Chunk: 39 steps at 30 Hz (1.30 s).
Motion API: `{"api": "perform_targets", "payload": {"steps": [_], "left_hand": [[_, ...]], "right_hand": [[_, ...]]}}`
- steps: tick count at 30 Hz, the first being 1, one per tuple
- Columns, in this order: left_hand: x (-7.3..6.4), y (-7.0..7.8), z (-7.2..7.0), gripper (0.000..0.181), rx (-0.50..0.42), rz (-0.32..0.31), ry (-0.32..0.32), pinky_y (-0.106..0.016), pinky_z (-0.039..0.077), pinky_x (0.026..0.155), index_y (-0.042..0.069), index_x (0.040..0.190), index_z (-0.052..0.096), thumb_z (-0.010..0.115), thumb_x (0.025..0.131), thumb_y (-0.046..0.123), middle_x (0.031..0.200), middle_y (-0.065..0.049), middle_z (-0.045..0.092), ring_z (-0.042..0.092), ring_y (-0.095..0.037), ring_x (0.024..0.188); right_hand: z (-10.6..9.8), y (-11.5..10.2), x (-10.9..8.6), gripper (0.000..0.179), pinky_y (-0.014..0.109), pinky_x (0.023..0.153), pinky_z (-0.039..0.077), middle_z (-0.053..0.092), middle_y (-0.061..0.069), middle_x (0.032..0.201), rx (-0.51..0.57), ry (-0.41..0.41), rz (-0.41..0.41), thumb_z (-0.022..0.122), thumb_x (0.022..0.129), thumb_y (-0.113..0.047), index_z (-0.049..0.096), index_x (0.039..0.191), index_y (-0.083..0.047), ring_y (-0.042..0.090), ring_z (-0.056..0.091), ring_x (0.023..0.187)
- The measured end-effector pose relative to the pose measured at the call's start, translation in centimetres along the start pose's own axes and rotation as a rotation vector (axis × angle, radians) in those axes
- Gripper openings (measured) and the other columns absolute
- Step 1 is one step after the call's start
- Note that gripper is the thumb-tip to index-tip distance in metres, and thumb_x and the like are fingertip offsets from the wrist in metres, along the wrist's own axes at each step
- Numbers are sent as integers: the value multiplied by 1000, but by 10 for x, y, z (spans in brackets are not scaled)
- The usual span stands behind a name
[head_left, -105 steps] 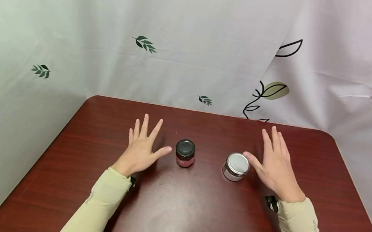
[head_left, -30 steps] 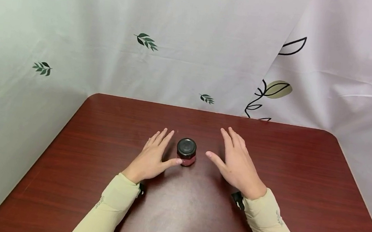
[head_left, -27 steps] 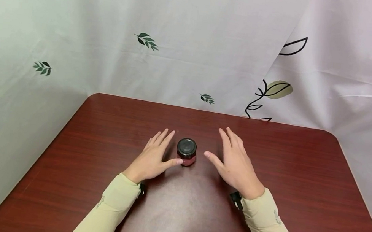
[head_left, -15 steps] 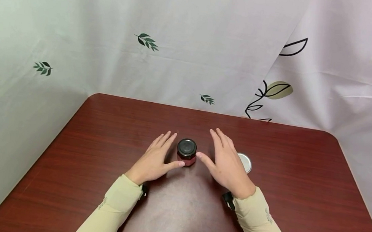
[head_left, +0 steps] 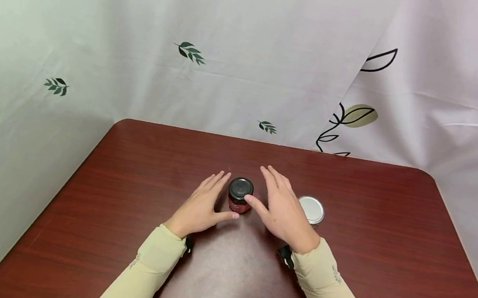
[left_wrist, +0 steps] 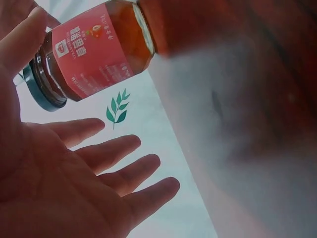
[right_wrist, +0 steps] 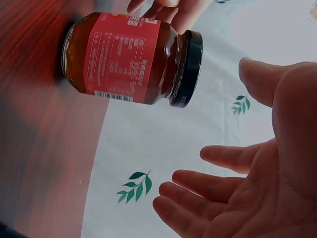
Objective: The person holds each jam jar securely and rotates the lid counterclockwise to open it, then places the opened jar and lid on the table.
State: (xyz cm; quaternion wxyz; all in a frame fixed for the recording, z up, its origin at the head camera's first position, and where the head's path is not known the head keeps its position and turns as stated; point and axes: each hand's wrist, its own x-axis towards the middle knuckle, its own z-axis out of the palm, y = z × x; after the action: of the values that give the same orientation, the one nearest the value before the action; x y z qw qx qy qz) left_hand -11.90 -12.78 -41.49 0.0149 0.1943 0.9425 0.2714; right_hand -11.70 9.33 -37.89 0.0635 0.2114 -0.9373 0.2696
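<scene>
A glass jar [head_left: 240,191] with a black lid, a red label and amber-brown contents stands upright on the table, between the two hands. My left hand [head_left: 201,206] is at its left with spread fingers, thumb near the jar's front. In the left wrist view that thumb [left_wrist: 29,34] lies close by the lid; contact cannot be told. My right hand [head_left: 282,210] is at the jar's right, fingers extended, its thumb overlapping the lid's edge in the head view. The right wrist view shows a gap between this hand [right_wrist: 247,173] and the jar [right_wrist: 129,59].
Just right of my right hand stands a second jar with a silver lid [head_left: 312,209], its body mostly hidden by that hand. The dark red wooden table [head_left: 155,149] has rounded far corners. A white leaf-patterned cloth [head_left: 250,47] hangs behind it.
My right hand has moved left to the black-lidded jar, uncovering the silver-lidded jar it hid a second ago. My left hand has shifted slightly right. The black-lidded jar has stayed put.
</scene>
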Motion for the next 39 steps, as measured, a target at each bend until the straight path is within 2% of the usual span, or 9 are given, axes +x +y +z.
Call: {"api": "perform_targets", "payload": {"steps": [6, 10, 13, 17, 24, 28, 30, 35, 39], "left_hand": [[2, 0, 2, 98, 4, 13, -12, -50, 24, 106, 12, 147, 23, 70, 73, 56, 149, -13, 26, 23, -35, 136], [3, 2, 3, 95, -15, 22, -2, -47, 27, 105, 10, 146, 27, 71, 73, 52, 147, -11, 33, 30, -31, 133], [4, 3, 4, 94, -34, 5, -11, -44, 31, 103, 10, 146, 28, 73, 73, 49, 144, -8, 38, 36, -28, 130], [5, 3, 6, 93, -36, -12, -13, -43, 35, 101, 10, 145, 30, 74, 72, 48, 139, -6, 44, 42, -26, 125], [10, 4, 6, 79, -73, 45, 31, -37, 42, 91, 11, 137, 44, 77, 72, 41, 124, -4, 57, 55, -20, 108], [12, 4, 5, 72, -102, 42, 28, -31, 44, 86, 12, 133, 49, 78, 72, 37, 120, -1, 60, 57, -13, 101], [12, 4, 5, 69, -116, 35, 27, -29, 45, 80, 13, 131, 51, 78, 72, 35, 113, 2, 61, 58, -12, 92], [14, 5, 6, 56, -139, 8, 13, -25, 43, 60, 17, 120, 56, 79, 71, 32, 80, 1, 61, 52, -10, 64], [15, 5, 6, 51, -141, -14, -5, -24, 43, 55, 16, 114, 58, 79, 71, 31, 72, -1, 59, 50, -8, 59]], "right_hand": [[4, -3, 2, 72, 45, 101, 35, 31, 12, 146, 3, -1, -21, 51, 89, -52, 31, 143, -8, 27, 31, 132], [7, -5, 3, 72, 45, 100, 35, 32, 12, 145, 8, -9, -27, 53, 89, -50, 32, 143, -8, 27, 32, 131], [9, -6, 4, 72, 44, 100, 35, 32, 12, 145, 12, -23, -29, 54, 88, -50, 32, 143, -9, 27, 32, 131], [11, -8, 5, 72, 43, 101, 35, 33, 14, 144, 12, -35, -37, 54, 88, -50, 32, 143, -8, 26, 32, 131], [15, -11, 8, 71, 41, 102, 34, 37, 12, 142, 19, -34, -58, 56, 88, -48, 33, 142, -7, 25, 34, 130], [18, -12, 8, 71, 40, 101, 34, 39, 12, 142, 35, -35, -65, 57, 88, -46, 34, 142, -7, 24, 35, 130], [19, -12, 9, 70, 40, 102, 34, 39, 11, 141, 42, -35, -66, 58, 88, -44, 34, 142, -7, 24, 36, 129], [24, -12, 10, 70, 40, 102, 34, 41, 11, 140, 48, -32, -66, 60, 87, -43, 35, 141, -8, 24, 37, 129], [27, -11, 11, 69, 39, 101, 35, 42, 10, 140, 48, -27, -60, 60, 87, -43, 35, 142, -9, 23, 38, 127]]}}
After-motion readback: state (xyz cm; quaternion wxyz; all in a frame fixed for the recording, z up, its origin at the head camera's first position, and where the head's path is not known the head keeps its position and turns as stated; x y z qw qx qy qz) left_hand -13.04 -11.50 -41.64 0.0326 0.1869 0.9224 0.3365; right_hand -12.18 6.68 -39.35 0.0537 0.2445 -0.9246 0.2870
